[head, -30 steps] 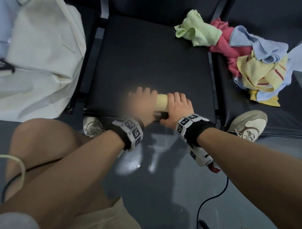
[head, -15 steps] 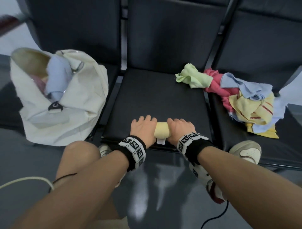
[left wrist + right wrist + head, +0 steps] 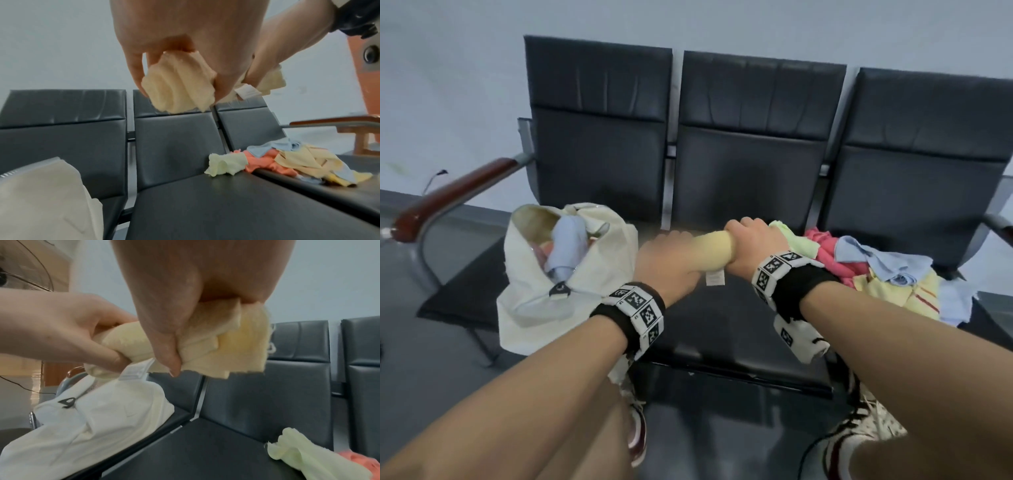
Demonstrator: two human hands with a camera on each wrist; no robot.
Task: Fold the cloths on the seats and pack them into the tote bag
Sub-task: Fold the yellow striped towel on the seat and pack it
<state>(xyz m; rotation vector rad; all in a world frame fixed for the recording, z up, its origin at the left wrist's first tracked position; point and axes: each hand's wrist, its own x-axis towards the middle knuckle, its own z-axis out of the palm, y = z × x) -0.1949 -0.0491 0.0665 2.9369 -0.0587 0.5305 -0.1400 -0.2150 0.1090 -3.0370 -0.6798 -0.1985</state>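
A pale yellow rolled cloth (image 3: 714,248) hangs in the air above the middle seat (image 3: 726,329), gripped at its two ends. My left hand (image 3: 666,262) curls round the left end (image 3: 179,91) and my right hand (image 3: 751,245) round the right end (image 3: 224,344). A white label (image 3: 715,277) dangles from the roll. The cream tote bag (image 3: 558,274) stands open on the left seat with a light blue cloth (image 3: 566,245) and a pink one inside. A heap of loose cloths (image 3: 876,277), green, pink, blue and yellow, lies on the right seat.
Three black seats share a bench with dark backrests (image 3: 753,137). A wooden armrest (image 3: 453,197) juts out at the left end. A light green cloth (image 3: 225,164) lies at the middle seat's right edge. My knees and shoes (image 3: 866,435) are below the bench front.
Both hands have lifted the rolled yellow cloth off the middle seat's front edge and carried it up. The head view has tilted up, showing the backrests and the wall.
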